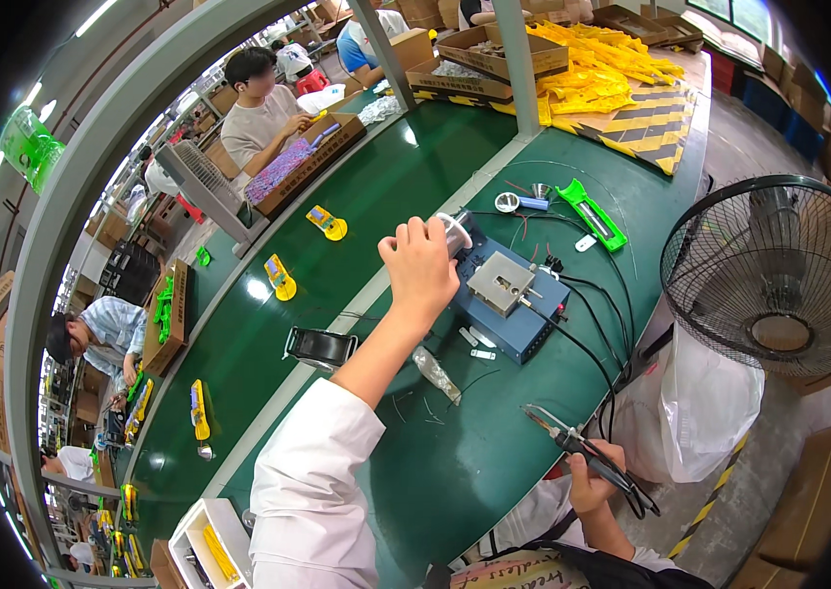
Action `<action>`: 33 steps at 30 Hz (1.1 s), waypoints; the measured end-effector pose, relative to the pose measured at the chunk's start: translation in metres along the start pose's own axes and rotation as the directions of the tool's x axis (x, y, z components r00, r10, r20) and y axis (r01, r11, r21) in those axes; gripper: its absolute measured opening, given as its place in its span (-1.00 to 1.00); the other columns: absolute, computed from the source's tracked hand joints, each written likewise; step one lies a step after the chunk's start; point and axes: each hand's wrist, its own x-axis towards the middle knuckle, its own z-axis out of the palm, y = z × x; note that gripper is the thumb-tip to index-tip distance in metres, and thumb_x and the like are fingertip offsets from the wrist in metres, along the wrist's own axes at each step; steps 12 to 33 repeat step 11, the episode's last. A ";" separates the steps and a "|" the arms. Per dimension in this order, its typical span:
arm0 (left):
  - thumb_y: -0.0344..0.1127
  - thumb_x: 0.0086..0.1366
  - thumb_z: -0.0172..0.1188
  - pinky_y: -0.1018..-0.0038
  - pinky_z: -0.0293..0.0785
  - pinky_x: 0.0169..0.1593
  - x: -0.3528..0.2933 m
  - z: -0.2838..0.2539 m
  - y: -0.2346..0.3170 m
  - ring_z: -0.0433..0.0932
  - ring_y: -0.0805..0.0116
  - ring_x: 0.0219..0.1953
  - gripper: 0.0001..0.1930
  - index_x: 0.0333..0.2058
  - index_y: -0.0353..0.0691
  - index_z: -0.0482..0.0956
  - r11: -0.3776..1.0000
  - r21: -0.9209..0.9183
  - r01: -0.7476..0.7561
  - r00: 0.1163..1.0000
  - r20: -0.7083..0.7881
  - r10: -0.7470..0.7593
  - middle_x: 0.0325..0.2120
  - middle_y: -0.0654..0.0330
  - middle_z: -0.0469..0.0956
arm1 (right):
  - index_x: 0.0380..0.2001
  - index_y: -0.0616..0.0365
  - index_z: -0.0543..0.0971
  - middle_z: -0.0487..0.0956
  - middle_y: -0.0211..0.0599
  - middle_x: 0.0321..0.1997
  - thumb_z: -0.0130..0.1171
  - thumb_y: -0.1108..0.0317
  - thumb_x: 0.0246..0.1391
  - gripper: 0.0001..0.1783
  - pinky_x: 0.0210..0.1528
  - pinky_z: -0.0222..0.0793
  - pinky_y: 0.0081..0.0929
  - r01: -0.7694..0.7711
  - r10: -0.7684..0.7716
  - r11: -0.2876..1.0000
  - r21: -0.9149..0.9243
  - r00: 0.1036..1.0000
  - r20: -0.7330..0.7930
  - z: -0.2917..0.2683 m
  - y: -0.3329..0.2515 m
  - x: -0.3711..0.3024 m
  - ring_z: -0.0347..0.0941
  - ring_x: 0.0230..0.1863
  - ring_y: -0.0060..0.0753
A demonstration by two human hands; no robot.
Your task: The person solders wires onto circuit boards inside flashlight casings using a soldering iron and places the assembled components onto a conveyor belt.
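Observation:
My left hand (419, 267) is closed around a silvery spool with a pale flange (457, 234), at the far left corner of a blue box-shaped station (525, 336). A metal block (502, 283) sits on top of that station. Low on the right, my right hand (596, 477) grips a soldering iron (572, 444) by its dark handle, tip toward the far left, beyond the table edge. Behind the station lie a green plastic housing (594, 218), a blue cylindrical battery (533, 203) and a round reflector (507, 202). A small clear bag (435, 375) rests nearer me.
Black cables (600, 339) run from the station toward the right table edge. A large fan (774, 275) stands at right. Yellow lamps (281, 279) lie on the green belt (239, 344). A black holder (321, 347) and white bin (202, 535) are leftward. Co-workers sit across the belt.

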 end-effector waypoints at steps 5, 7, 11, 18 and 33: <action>-0.17 -0.15 0.23 0.28 0.25 -0.19 0.001 -0.002 -0.013 0.35 0.14 -0.22 -0.52 -0.25 -0.21 0.31 0.987 -0.154 0.052 0.991 0.126 -0.033 -0.29 0.10 0.36 | -0.42 0.31 0.32 0.44 -0.16 -0.49 0.12 0.54 -0.21 -0.76 -0.46 0.29 -0.63 -0.041 0.040 0.998 -0.048 0.999 -0.015 -0.003 0.003 -0.005 0.37 -0.51 -0.50; -0.12 -0.10 0.19 0.28 0.28 -0.18 0.005 -0.001 -0.022 0.36 0.12 -0.21 -0.52 -0.21 -0.22 0.32 0.948 -0.277 0.155 0.970 0.224 -0.094 -0.28 0.08 0.37 | -0.41 0.31 0.32 0.44 -0.15 -0.48 0.13 0.53 -0.21 -0.75 -0.45 0.29 -0.64 -0.083 0.082 0.996 -0.034 0.996 -0.030 -0.004 0.004 -0.007 0.37 -0.51 -0.50; -0.01 0.00 0.06 0.17 0.28 -0.13 0.010 -0.003 -0.031 0.35 0.12 -0.13 -0.47 -0.11 -0.25 0.30 0.946 -0.246 0.209 0.883 0.463 -0.075 -0.21 0.03 0.40 | -0.35 0.22 0.26 0.38 -0.26 -0.49 0.07 0.49 -0.12 -0.76 -0.51 0.30 -0.69 -0.145 0.145 0.989 0.024 0.989 -0.034 0.002 0.003 -0.005 0.34 -0.59 -0.58; -0.01 0.00 0.06 0.17 0.28 -0.13 0.010 -0.003 -0.031 0.35 0.12 -0.13 -0.47 -0.11 -0.25 0.30 0.946 -0.246 0.209 0.883 0.463 -0.075 -0.21 0.03 0.40 | -0.35 0.22 0.26 0.38 -0.26 -0.49 0.07 0.49 -0.12 -0.76 -0.51 0.30 -0.69 -0.145 0.145 0.989 0.024 0.989 -0.034 0.002 0.003 -0.005 0.34 -0.59 -0.58; -0.01 0.00 0.06 0.17 0.28 -0.13 0.010 -0.003 -0.031 0.35 0.12 -0.13 -0.47 -0.11 -0.25 0.30 0.946 -0.246 0.209 0.883 0.463 -0.075 -0.21 0.03 0.40 | -0.35 0.22 0.26 0.38 -0.26 -0.49 0.07 0.49 -0.12 -0.76 -0.51 0.30 -0.69 -0.145 0.145 0.989 0.024 0.989 -0.034 0.002 0.003 -0.005 0.34 -0.59 -0.58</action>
